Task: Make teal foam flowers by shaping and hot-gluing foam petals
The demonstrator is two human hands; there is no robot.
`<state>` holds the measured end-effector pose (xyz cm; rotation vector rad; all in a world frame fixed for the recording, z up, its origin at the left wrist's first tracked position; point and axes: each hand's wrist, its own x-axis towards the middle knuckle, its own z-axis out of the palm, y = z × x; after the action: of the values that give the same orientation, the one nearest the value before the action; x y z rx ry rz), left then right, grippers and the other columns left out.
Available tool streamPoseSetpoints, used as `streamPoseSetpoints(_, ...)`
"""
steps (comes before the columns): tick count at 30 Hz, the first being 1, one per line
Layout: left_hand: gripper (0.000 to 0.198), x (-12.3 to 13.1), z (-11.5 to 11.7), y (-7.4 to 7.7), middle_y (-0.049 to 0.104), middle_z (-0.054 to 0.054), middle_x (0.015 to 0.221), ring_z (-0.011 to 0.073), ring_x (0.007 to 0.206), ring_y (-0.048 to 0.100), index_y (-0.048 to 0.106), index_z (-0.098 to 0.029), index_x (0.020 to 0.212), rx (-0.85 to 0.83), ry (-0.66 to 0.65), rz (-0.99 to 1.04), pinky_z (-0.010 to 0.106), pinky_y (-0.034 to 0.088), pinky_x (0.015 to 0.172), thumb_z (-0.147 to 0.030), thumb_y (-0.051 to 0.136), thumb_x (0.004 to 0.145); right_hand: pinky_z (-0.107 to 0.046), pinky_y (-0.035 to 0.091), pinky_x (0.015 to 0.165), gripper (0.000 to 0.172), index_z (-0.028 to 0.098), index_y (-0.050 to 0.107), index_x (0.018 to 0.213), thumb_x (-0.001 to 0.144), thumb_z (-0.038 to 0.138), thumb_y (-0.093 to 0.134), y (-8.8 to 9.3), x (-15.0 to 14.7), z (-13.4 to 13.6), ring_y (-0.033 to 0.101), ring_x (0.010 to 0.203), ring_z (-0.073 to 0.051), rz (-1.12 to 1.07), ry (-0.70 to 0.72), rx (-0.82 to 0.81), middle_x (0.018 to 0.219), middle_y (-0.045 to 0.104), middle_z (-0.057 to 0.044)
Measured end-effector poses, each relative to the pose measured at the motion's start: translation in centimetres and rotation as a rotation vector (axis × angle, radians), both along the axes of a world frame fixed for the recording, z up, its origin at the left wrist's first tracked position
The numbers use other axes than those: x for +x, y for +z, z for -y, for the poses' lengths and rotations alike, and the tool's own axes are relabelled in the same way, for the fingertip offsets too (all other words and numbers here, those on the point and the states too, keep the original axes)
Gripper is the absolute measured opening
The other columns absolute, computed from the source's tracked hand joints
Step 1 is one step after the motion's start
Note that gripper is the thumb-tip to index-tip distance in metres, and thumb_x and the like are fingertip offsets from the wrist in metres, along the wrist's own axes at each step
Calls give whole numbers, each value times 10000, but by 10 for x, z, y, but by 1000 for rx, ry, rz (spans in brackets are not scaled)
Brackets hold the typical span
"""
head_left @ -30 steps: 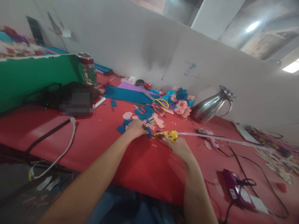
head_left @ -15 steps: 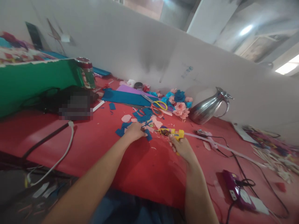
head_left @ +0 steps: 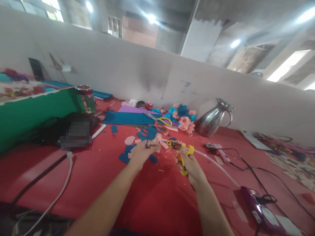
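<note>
Red cloth table (head_left: pixel 86 170); right hand (head_left: pixel 189 164) grip wrapped around yellow plastic glue gun (head_left: pixel 183 151), left hand (head_left: pixel 142 152) pinching blue scrap (head_left: pixel 147 143).

On the table (head_left: pixel 98 177), the left hand (head_left: pixel 142 152) sat just left of the right hand (head_left: pixel 190 165), which gripped the glue gun (head_left: pixel 183 152). Behind them lay scissors (head_left: pixel 158 121) on paper sheets (head_left: pixel 128 117), paper flowers (head_left: pixel 183 117) to their right, then a jug (head_left: pixel 211 119). A power strip (head_left: pixel 261 209) lay at the near right, a jar (head_left: pixel 86 98) far left.

L hand (head_left: pixel 141 152) pinching, R hand (head_left: pixel 189 164) gripping
</note>
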<state>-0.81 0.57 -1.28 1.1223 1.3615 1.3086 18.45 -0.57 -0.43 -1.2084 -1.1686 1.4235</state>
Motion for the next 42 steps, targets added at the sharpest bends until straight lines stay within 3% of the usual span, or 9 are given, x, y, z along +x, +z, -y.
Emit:
streamPoseSetpoints(5, 258, 10, 2, 0, 707, 54, 811, 191, 821, 625, 691, -157, 665, -8, -53, 210, 297, 458, 786, -342, 797, 522, -179, 224, 370, 487, 168, 504, 645, 693, 640, 613, 1, -7, 1, 329, 362, -38, 15, 21, -5, 522, 526, 23)
streamPoseSetpoints(11, 245, 11, 3, 2, 692, 43, 756, 157, 725, 598, 701, -159, 629, -29, -36, 356, 281, 437, 718, -316, 823, 486, -181, 221, 366, 506, 169, 507, 646, 657, 661, 628, 3, -8, 2, 329, 360, -38, 16, 16, -14, 520, 526, 26)
streamPoseSetpoints(19, 195, 8, 2, 3, 638, -1, 619, 124, 621, 551, 657, -164, 571, -70, -8, 318, 254, 409, 644, -278, 799, 503, -179, 227, 373, 493, 161, 520, 643, 672, 642, 628, 3, -6, 2, 341, 364, -35, 17, 8, -9, 529, 536, 23)
streamPoseSetpoints(26, 248, 8, 1, -2, 689, 46, 759, 166, 750, 600, 714, -160, 691, -19, -6, 282, 277, 431, 723, -296, 806, 505, -182, 228, 369, 508, 161, 523, 632, 676, 658, 613, 0, -7, 2, 335, 356, -37, 47, 4, -9, 505, 524, 23)
streamPoseSetpoints(32, 164, 10, 3, 7, 638, 7, 643, 125, 648, 547, 673, -165, 568, -29, -16, 329, 251, 410, 658, -291, 769, 526, -187, 233, 373, 517, 165, 518, 629, 677, 674, 597, 3, -8, 3, 336, 363, -42, 56, 12, -8, 513, 532, 17)
streamPoseSetpoints(42, 207, 10, 7, 16, 633, 5, 617, 82, 546, 482, 698, -154, 608, -99, -50, 434, 226, 357, 538, -257, 806, 464, -188, 223, 366, 492, 167, 522, 624, 681, 645, 620, -3, -7, 1, 335, 354, -42, 36, 9, -6, 505, 528, 19)
